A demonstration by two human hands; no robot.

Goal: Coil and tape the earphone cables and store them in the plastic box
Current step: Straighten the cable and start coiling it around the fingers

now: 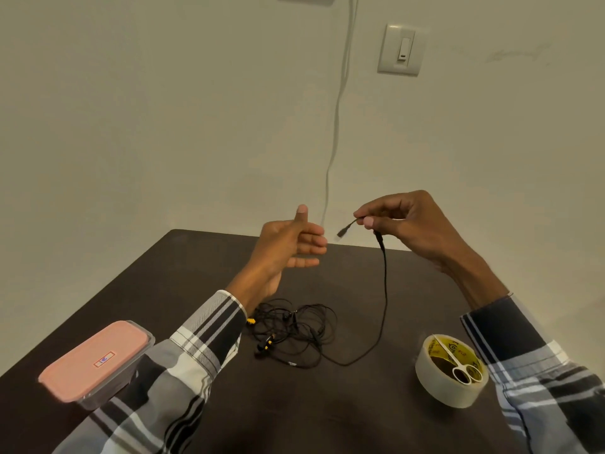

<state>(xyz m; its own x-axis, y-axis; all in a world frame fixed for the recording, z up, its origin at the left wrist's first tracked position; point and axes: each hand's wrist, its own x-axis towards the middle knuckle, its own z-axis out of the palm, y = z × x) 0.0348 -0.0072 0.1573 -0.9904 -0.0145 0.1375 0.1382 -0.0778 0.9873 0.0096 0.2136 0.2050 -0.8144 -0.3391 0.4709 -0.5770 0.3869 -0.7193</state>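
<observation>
My right hand (402,224) has its grip pinched on the plug end of the earphone cable (384,290); left hand (291,244) open, holding nothing; the rest lies tangled on the bench (376,414) (knots likely); pulling hard could tighten them; plastic box (95,358) lidded, left.

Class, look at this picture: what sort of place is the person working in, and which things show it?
Probably a room in a home or small office: a dark table pushed against a plain wall, with a wall switch and a white cord running down to it.
</observation>
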